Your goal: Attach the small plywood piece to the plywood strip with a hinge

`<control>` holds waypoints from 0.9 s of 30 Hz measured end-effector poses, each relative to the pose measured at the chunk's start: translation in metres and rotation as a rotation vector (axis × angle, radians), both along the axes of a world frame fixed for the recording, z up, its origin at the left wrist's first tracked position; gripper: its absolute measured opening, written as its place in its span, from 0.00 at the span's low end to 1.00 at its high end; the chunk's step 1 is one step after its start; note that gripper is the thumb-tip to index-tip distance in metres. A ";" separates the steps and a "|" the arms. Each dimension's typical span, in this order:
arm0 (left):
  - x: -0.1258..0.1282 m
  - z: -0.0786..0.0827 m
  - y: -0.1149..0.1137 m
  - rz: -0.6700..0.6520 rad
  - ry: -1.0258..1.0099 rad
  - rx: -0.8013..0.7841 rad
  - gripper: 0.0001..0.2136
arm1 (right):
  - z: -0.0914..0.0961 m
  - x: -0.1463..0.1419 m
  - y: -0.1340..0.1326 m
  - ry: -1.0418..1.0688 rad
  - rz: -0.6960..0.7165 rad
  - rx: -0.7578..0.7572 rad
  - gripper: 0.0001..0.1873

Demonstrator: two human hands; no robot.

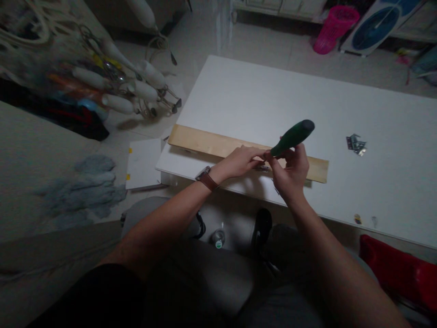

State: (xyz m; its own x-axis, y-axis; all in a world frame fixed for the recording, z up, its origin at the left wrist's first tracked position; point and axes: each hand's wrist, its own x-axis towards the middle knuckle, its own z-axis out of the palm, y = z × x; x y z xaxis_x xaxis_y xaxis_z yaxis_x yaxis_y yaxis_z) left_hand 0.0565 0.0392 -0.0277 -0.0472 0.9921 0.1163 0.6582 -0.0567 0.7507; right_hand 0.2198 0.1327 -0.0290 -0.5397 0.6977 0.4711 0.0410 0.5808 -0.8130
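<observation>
A long pale wooden plank (205,142) lies across the front of the white tabletop (259,98). Over its right part, my right hand (292,171) is closed around a screwdriver (292,136) near the lower end of its green handle. The handle leans up and to the right. My left hand (241,160), with a brown-strapped watch on the wrist, rests by the plank with its fingers pinched together near the lower end of the screwdriver. What those fingertips hold is hidden. A small metal piece (262,168) shows just below them at the plank's front edge.
Several small metal pieces (357,145) lie piled on the right of the tabletop. A small round item (357,219) sits near the front edge. A lamp with white shades (143,90) stands left; a bottle (218,238) is on the floor between the feet. Red fabric (399,269) lies lower right.
</observation>
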 end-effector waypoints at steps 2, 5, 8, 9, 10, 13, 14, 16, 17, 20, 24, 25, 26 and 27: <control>0.000 -0.001 0.000 0.008 -0.007 -0.010 0.12 | 0.001 0.000 -0.001 0.005 0.036 -0.021 0.19; 0.001 -0.002 0.001 0.016 -0.014 -0.006 0.11 | 0.002 -0.001 -0.001 0.023 0.067 -0.038 0.19; 0.001 -0.002 0.001 0.028 -0.013 0.000 0.12 | 0.002 -0.002 0.000 0.044 0.029 -0.036 0.23; 0.001 -0.002 0.001 0.026 -0.014 0.003 0.12 | 0.001 -0.003 0.000 0.044 0.009 -0.033 0.25; 0.001 -0.001 0.001 0.022 -0.017 0.005 0.12 | 0.001 -0.003 0.000 0.040 -0.007 -0.029 0.25; 0.001 0.000 0.001 0.010 -0.027 0.013 0.13 | 0.001 -0.003 -0.001 0.033 -0.021 -0.012 0.24; 0.001 0.000 0.001 0.011 -0.028 0.012 0.13 | 0.001 -0.002 -0.001 0.029 -0.014 -0.007 0.24; 0.001 0.002 0.000 0.015 -0.024 0.001 0.14 | 0.001 0.000 -0.002 0.013 0.006 -0.003 0.23; 0.001 0.002 0.000 0.015 -0.021 -0.008 0.13 | 0.001 0.001 -0.002 0.005 0.017 -0.005 0.23; 0.002 0.003 0.000 0.023 -0.019 -0.028 0.11 | 0.002 0.001 -0.003 0.005 0.043 -0.023 0.20; 0.003 0.003 0.000 0.039 -0.022 -0.011 0.12 | 0.004 0.000 -0.002 -0.013 0.047 -0.026 0.21; 0.003 0.002 -0.001 0.036 -0.027 -0.003 0.12 | 0.004 -0.001 -0.003 -0.018 0.033 -0.020 0.21; 0.003 0.001 -0.001 0.030 -0.032 0.006 0.12 | 0.004 -0.001 -0.003 -0.017 0.018 -0.014 0.21; 0.003 0.000 -0.001 0.024 -0.036 0.013 0.12 | 0.004 -0.002 -0.003 -0.013 0.005 -0.009 0.21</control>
State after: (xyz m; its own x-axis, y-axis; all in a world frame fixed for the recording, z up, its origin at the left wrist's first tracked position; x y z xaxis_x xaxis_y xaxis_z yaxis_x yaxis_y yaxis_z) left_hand 0.0594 0.0383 -0.0273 -0.0751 0.9890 0.1272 0.6318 -0.0514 0.7734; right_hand 0.2182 0.1294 -0.0247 -0.5495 0.6987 0.4582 0.0483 0.5740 -0.8174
